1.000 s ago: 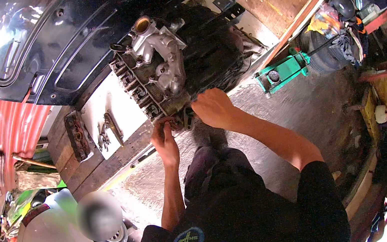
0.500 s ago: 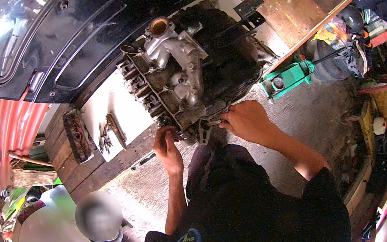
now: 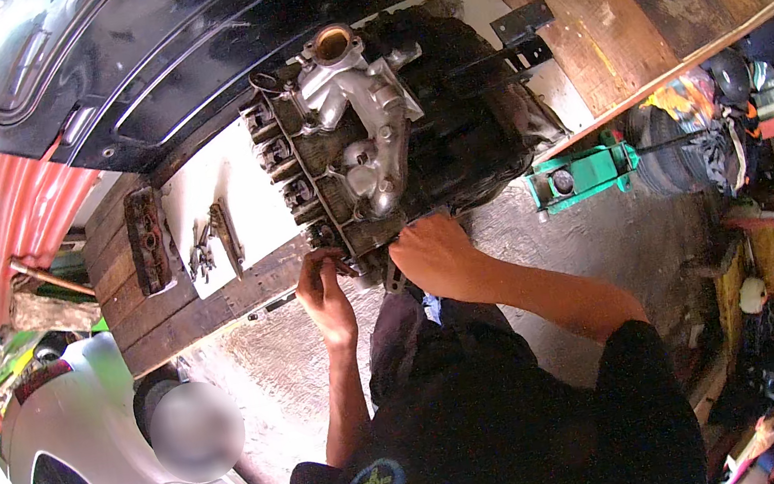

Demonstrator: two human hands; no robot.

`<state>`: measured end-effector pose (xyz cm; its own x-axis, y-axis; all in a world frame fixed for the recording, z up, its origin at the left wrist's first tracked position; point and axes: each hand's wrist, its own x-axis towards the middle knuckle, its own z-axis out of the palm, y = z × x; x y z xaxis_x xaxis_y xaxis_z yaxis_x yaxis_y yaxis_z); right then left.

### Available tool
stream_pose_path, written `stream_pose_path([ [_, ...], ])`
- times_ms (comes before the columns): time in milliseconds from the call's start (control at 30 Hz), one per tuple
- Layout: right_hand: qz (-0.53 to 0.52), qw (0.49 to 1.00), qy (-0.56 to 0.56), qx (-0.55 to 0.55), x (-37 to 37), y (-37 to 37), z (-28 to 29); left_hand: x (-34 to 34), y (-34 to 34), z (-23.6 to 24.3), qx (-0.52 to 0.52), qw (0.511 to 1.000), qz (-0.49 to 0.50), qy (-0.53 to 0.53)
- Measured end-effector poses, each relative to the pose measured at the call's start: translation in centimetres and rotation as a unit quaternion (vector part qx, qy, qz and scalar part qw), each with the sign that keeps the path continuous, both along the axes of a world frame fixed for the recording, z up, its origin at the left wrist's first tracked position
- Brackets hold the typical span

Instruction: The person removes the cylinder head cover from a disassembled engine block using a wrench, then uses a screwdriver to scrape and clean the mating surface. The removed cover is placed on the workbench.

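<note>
A greasy engine (image 3: pixel 463 144) lies on the bench before me, with a silvery intake manifold (image 3: pixel 382 111) on top. At its near left corner, my left hand (image 3: pixel 327 302) has its thumb and fingers closed together against the engine; what they pinch is hidden. My right hand (image 3: pixel 442 258) is a fist at the engine's near edge, just right of the left hand. Its knuckles cover whatever is in it. Just below the fist, a dark metal piece (image 3: pixel 397 279) shows in part at the engine's edge.
Left of the engine, a white board (image 3: pixel 242 189) on the wooden bench (image 3: pixel 143 331) bears several hand tools (image 3: pixel 225 239). A long, dirty metal part (image 3: pixel 147 241) lies beside them. A green floor jack (image 3: pixel 585 178) stands at the right. Behind is a black vehicle panel (image 3: pixel 187 66).
My right hand has moved left along the engine's near edge and turned knuckles up, covering the metal piece it pinched before. My left hand stays at the corner. The view has shifted slightly.
</note>
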<state>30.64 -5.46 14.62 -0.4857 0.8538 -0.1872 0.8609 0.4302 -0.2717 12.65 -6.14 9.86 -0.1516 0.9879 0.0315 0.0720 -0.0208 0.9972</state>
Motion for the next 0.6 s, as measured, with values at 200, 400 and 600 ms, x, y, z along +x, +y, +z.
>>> stream_pose_path([
  [200,-0.014,0.999,-0.035,0.026,2.7,-2.1,3.2,0.9,-2.5,0.1,-0.005,0.998,0.048,-0.043],
  [400,-0.195,0.969,-0.126,0.085,13.6,-2.0,8.3,2.0,-5.2,-0.2,0.002,0.996,0.079,-0.047],
  [600,-0.188,0.956,0.222,0.027,13.6,-7.2,-1.9,3.3,-6.3,-0.2,-0.005,0.998,0.062,-0.030],
])
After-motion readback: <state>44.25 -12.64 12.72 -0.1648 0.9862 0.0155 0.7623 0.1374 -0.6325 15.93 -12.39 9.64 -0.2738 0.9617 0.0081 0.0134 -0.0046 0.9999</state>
